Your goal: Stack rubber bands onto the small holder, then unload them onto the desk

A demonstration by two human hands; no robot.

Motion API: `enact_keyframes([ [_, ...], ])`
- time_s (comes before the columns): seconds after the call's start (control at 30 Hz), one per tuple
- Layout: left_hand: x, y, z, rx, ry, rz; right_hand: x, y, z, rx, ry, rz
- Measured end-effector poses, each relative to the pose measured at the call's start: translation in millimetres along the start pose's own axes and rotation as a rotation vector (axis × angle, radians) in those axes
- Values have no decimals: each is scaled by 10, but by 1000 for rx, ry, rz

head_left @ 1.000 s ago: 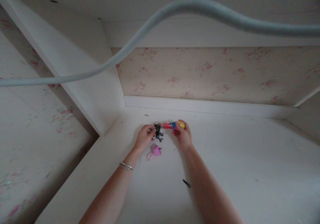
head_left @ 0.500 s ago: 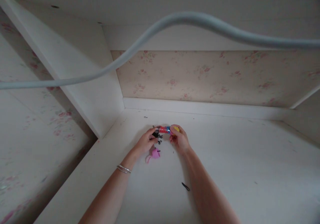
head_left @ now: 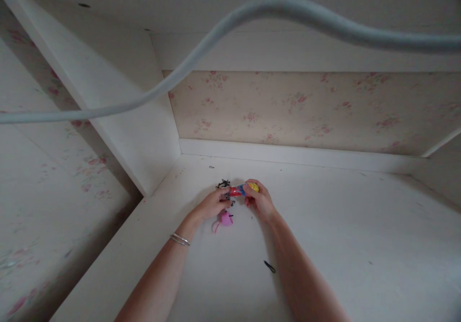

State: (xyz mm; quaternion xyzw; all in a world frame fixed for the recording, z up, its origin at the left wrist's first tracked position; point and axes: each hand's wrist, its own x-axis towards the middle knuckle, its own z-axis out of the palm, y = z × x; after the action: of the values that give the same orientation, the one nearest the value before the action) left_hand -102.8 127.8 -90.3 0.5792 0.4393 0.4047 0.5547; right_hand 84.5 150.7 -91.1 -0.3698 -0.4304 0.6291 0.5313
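Note:
A small clear tube (head_left: 236,191) with red, blue and yellow contents is held level above the white surface. My right hand (head_left: 264,203) grips its yellow end between thumb and fingers. At the tube's left end, the fingers of my left hand (head_left: 211,204) are closed; small black loops show around them, and the exact hold is partly hidden. Just beyond those fingertips lies a cluster of thin black loops (head_left: 224,183). A pink item with a strap (head_left: 226,218) rests below the left hand, its kind unclear.
A narrow black loop (head_left: 269,267) lies beside my right forearm, and a tiny loop (head_left: 211,167) near the back edge. A thick white cable (head_left: 273,7) crosses the upper view. White panels (head_left: 126,139) and a floral wall (head_left: 248,106) enclose the surface.
The left hand has shifted slightly down at the tube's end. More black loops now show beyond its fingertips, and the dark bunch under those fingers is less visible. The right hand keeps its grip.

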Motion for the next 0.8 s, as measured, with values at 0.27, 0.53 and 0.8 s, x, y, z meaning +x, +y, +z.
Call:
enact_keyframes([
  [0.27, -56, 122, -83, -66, -137, -11, 2, -32, 11, 12, 2, -8],
  [0.53, -84, 151, -132, -73, -162, -36, 16, -42, -26, 11, 16, -14],
  [0.8, -64, 114, -124, -119, -108, -59, 48, -61, -87, 12, 119, -82],
])
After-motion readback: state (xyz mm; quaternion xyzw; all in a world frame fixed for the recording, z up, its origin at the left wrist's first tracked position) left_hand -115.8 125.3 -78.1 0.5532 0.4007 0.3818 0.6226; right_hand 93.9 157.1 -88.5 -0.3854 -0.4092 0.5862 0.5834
